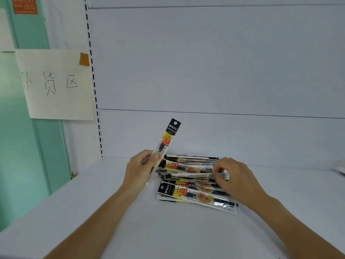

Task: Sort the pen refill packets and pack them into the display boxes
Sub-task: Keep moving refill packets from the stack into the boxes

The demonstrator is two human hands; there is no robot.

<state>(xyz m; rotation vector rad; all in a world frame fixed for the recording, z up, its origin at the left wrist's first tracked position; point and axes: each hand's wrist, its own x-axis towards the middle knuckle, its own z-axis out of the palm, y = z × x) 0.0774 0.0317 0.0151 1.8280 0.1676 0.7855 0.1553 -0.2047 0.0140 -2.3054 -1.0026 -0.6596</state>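
A loose pile of pen refill packets (196, 193), black, white and yellow, lies on the white shelf (168, 230) in front of me. My left hand (140, 169) grips one refill packet (168, 139) and holds it nearly upright, its black header pointing up. My right hand (235, 176) rests on the right end of the pile, and its fingertips pinch a packet (196, 176) lying across the top. No display box is in view.
A white back panel (205, 71) rises behind the shelf. A slotted upright (93, 81) runs along its left side. A handwritten paper sign (56, 85) is taped to the left, beside a green wall (18, 146). A white object (339, 168) shows at the right edge.
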